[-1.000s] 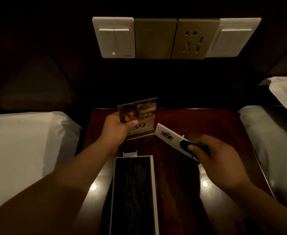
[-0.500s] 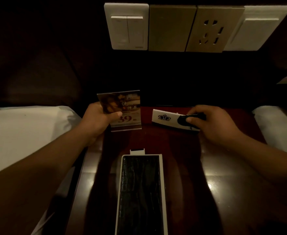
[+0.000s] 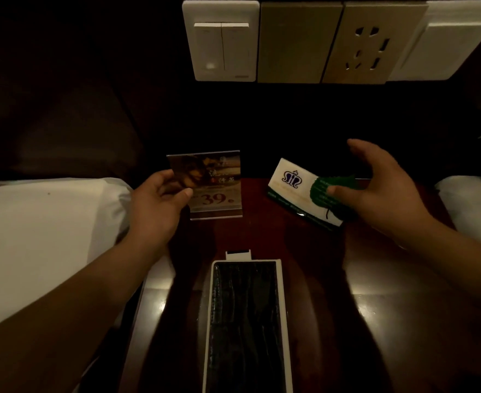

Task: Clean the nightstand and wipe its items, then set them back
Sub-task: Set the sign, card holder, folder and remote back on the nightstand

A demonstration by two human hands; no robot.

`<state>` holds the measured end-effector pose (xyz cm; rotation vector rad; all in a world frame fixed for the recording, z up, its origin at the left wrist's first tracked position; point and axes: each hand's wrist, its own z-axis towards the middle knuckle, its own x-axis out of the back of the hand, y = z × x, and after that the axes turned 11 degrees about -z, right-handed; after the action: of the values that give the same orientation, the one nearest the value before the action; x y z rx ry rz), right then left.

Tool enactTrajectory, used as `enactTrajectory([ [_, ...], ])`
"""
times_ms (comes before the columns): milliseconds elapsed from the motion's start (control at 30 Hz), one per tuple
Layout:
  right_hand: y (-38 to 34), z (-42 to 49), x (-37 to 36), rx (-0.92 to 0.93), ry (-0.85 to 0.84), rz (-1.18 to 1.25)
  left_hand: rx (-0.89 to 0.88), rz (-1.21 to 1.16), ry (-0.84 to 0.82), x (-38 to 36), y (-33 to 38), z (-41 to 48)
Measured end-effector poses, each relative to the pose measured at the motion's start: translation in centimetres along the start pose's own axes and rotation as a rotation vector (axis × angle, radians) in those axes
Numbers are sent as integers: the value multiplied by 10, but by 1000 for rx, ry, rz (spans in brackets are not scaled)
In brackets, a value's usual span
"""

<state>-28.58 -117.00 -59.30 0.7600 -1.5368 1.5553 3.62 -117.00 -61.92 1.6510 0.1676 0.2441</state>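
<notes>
A clear acrylic sign stand [image 3: 215, 184] with a picture card and the number 39 stands upright at the back left of the dark wooden nightstand [image 3: 262, 228]. My left hand [image 3: 159, 205] grips its left edge, thumb across the front. A white card with a crown logo and a green leaf [image 3: 298, 194] stands tilted at the back right. My right hand [image 3: 381, 188] holds its right end, thumb on the leaf, fingers spread behind it. A black leather tray with a white rim [image 3: 247, 324] lies at the front centre.
White bed linen lies left [image 3: 40, 236] and right [image 3: 472, 205] of the nightstand. A wall panel above carries a double switch [image 3: 221, 42], a blank plate, a socket [image 3: 367, 46] and another white switch. A small white tab [image 3: 237, 254] sits behind the tray.
Both items have gone from mid-table to the back of the nightstand. The white card is now raised on its edge, and my right hand's fingers have spread wider.
</notes>
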Motion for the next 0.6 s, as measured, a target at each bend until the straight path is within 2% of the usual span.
enactTrajectory([
  [100,-15,-4,-1,131,184,-136,3,-7,-21,-1,-3,1],
  [167,-35,-9,-8,278,233,-152,6,-20,-29,-1,-6,1],
  [267,-75,-15,-37,346,8,-11,14,-12,-22,-2,-10,1],
  [367,-109,-10,-69,224,-222,143,24,-7,-13,1,-13,2],
  [433,-118,-5,-83,183,-267,164,31,-12,-27,4,-14,5],
  [600,-116,-6,-108,155,-248,129,7,-29,-84,11,-12,16],
])
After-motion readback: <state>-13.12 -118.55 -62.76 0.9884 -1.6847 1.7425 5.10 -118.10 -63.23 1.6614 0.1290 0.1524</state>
